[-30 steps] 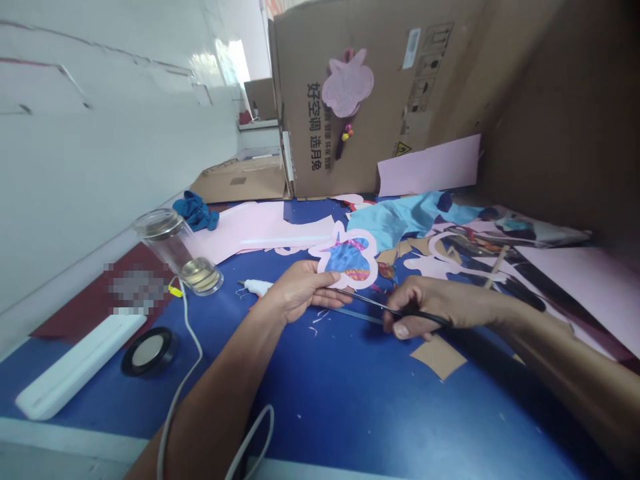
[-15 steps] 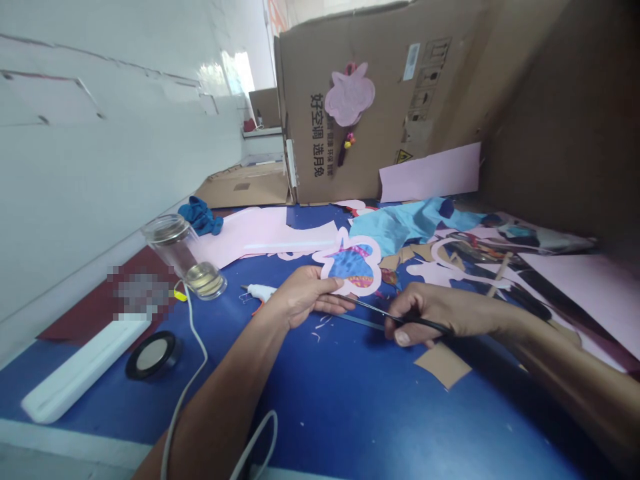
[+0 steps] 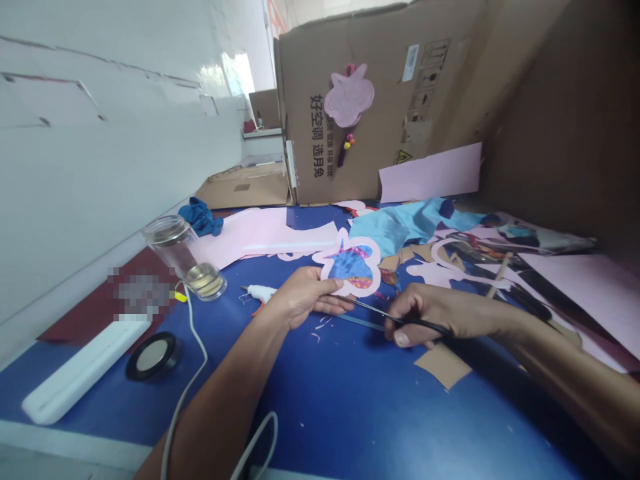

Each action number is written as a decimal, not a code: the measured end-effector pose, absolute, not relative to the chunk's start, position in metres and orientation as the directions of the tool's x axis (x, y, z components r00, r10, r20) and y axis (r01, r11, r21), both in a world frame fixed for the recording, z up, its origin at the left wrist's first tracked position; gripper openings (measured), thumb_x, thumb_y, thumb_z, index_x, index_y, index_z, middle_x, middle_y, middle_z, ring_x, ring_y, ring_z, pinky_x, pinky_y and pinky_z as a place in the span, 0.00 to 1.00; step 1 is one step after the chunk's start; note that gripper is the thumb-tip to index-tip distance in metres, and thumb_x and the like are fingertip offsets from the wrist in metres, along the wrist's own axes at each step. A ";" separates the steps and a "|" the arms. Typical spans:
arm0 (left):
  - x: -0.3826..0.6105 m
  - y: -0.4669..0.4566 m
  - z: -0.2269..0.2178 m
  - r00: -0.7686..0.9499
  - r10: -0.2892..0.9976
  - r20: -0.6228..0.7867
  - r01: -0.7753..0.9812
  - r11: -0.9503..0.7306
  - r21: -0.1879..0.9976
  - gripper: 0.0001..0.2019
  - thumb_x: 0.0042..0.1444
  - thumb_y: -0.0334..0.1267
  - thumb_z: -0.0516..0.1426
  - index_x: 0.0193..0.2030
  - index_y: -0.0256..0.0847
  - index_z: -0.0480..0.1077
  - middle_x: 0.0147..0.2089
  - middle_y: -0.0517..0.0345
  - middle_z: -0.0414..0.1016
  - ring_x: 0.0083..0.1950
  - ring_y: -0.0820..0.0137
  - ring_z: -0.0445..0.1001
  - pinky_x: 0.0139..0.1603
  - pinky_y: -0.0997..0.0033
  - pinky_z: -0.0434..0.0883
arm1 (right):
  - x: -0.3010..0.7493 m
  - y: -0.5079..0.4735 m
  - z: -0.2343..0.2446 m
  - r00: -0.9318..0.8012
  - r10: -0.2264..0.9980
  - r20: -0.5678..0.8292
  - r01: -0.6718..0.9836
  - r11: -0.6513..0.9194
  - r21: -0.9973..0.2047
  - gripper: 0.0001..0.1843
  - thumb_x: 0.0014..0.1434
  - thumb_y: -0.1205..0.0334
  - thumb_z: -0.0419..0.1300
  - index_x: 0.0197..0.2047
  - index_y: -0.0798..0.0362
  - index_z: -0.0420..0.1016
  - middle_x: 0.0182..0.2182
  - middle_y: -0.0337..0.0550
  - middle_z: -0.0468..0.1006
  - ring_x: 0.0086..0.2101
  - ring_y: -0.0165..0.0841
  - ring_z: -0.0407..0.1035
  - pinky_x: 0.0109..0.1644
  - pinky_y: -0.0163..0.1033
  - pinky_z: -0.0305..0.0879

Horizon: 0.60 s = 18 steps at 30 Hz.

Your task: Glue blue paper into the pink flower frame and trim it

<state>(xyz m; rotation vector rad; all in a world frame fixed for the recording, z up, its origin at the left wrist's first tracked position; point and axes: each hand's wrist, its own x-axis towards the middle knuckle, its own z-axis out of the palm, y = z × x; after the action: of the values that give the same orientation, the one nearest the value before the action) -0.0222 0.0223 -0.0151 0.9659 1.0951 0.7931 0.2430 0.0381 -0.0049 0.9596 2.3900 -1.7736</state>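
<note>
Clearance over the tabletop (image 3: 360, 420): open from the near edge, right of the cable loop (image 3: 275, 427), to the right hand (image 3: 425, 313). Obstructions: glass jar (image 3: 187, 259), toward left edge; large cardboard box (image 3: 390, 107), far edge; paper scraps (image 3: 430, 269), toward right edge.

The right hand (image 3: 425, 310) covers part of the scissors (image 3: 377, 312); the left hand (image 3: 307, 295) hides the back of the glue gun (image 3: 261, 292). Blocky blur masks part of the dark red sheet (image 3: 83, 317), and the cable (image 3: 197, 337) and both forearms (image 3: 233, 387) run out of view

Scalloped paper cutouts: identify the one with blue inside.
The pink-bordered paper cutout in the left hand: its middle is mostly blue, while the pale pink scalloped cutout on the brown cardboard box looks pink throughout.
</note>
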 end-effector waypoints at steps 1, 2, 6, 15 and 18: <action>-0.022 0.022 -0.016 0.276 0.894 -0.354 -0.058 0.383 0.922 0.06 0.61 0.32 0.64 0.41 0.30 0.81 0.36 0.37 0.86 0.33 0.64 0.85 0.36 0.70 0.81 | 0.243 0.038 -0.005 -0.811 0.460 -0.360 0.478 0.167 -0.862 0.26 0.59 0.38 0.70 0.39 0.57 0.85 0.23 0.36 0.71 0.24 0.27 0.62 0.29 0.33 0.57; -0.022 0.022 -0.016 0.275 0.893 -0.355 -0.057 0.384 0.921 0.07 0.60 0.33 0.65 0.41 0.30 0.81 0.36 0.37 0.86 0.34 0.63 0.85 0.37 0.70 0.81 | 0.243 0.038 -0.004 -0.810 0.461 -0.362 0.480 0.167 -0.861 0.26 0.59 0.38 0.69 0.39 0.57 0.85 0.23 0.36 0.71 0.23 0.27 0.62 0.29 0.33 0.57; -0.022 0.023 -0.017 0.283 0.892 -0.353 -0.053 0.382 0.923 0.07 0.62 0.32 0.64 0.41 0.29 0.81 0.36 0.37 0.86 0.34 0.63 0.86 0.37 0.70 0.81 | 0.242 0.038 -0.004 -0.805 0.469 -0.364 0.489 0.175 -0.855 0.26 0.59 0.38 0.69 0.39 0.56 0.85 0.23 0.36 0.71 0.24 0.27 0.62 0.29 0.33 0.56; -0.022 0.023 -0.016 0.289 0.888 -0.359 -0.048 0.388 0.920 0.07 0.63 0.31 0.62 0.41 0.29 0.82 0.37 0.36 0.86 0.34 0.64 0.86 0.37 0.71 0.81 | 0.243 0.039 -0.007 -0.806 0.468 -0.362 0.484 0.169 -0.859 0.26 0.58 0.38 0.70 0.38 0.57 0.85 0.22 0.35 0.70 0.23 0.26 0.61 0.29 0.33 0.56; -0.022 0.023 -0.017 0.293 0.888 -0.354 -0.051 0.385 0.922 0.07 0.63 0.32 0.63 0.41 0.29 0.82 0.37 0.36 0.86 0.34 0.64 0.85 0.37 0.71 0.81 | 0.243 0.038 -0.006 -0.805 0.469 -0.364 0.484 0.165 -0.859 0.26 0.58 0.38 0.70 0.38 0.57 0.85 0.22 0.35 0.70 0.23 0.26 0.61 0.29 0.33 0.56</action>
<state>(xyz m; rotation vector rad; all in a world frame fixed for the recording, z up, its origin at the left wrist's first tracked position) -0.0224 0.0229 -0.0166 0.9734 1.0859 0.7787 0.2432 0.0378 -0.0062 0.9767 2.3870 -1.7703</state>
